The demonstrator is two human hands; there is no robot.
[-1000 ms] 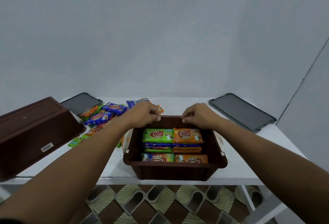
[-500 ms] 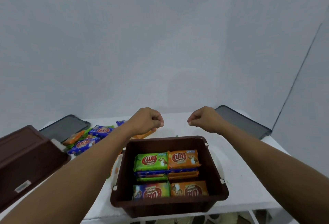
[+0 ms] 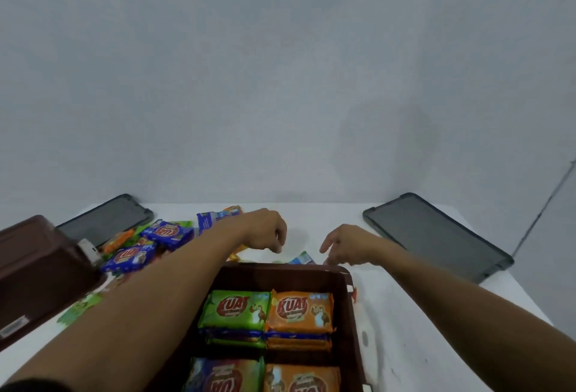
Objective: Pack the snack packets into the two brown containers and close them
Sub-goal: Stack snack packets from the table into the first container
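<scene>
Found two dark grey lids flat on the white worktop (image 3: 405,329), the left lid (image 3: 106,220) at the far left corner and the right lid (image 3: 436,232) at the far right, well apart. Noted a second brown container (image 3: 37,273) upturned at the left edge, with loose snack packets (image 3: 170,232) in blue, orange and green heaped between it and the left lid. Saw the left forearm (image 3: 140,313) crossing the near container's left wall and hiding it. Located the open brown container (image 3: 350,313) at the front middle of the worktop, cut off by the lower edge of the view. Made out inside it a green packet (image 3: 235,309) and an orange packet (image 3: 300,309) topping two stacks at the back, two more packets in front. Caught the left hand (image 3: 265,231) past the far rim, fingers curled under, gripping nothing visible; the right hand (image 3: 346,245) at the rim's far right corner, fingers loosely spread and empty, contact with the rim unclear; a pale blue packet (image 3: 300,257) on the worktop between both hands
</scene>
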